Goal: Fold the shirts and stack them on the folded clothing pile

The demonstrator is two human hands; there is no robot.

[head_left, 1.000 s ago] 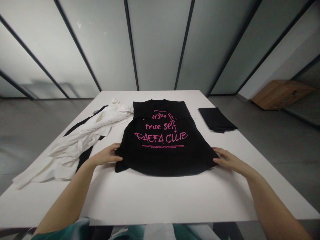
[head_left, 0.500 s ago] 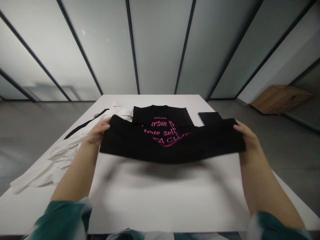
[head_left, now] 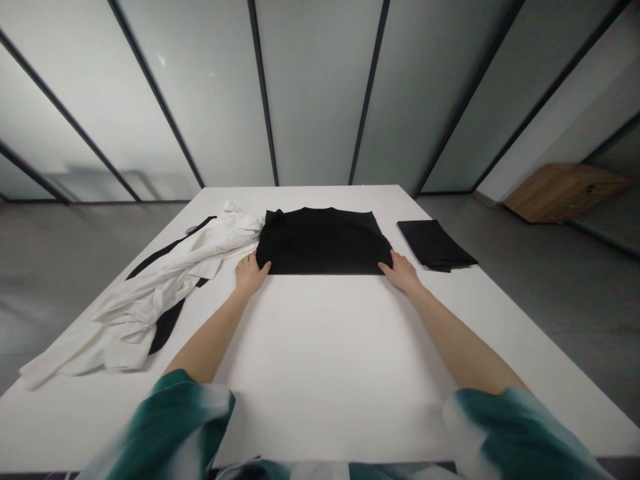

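Observation:
A black T-shirt [head_left: 323,241] lies on the white table [head_left: 325,360], folded over so its bottom edge runs straight across the near side and the pink print is hidden. My left hand [head_left: 251,275] rests flat at the shirt's near left corner. My right hand [head_left: 401,272] presses at the near right corner in the same way. Neither hand grips the cloth.
A crumpled white garment [head_left: 170,287] lies left of the shirt, over a black garment [head_left: 165,325]. To the right sits a folded black garment [head_left: 434,245]. Frosted glass panels stand behind the table, and a low wooden cabinet [head_left: 565,193] sits far right.
The lower half of the shirt, lifted in both hands earlier, now lies folded over the upper half, covering the pink print. Both hands have come down onto the table edge of the fold.

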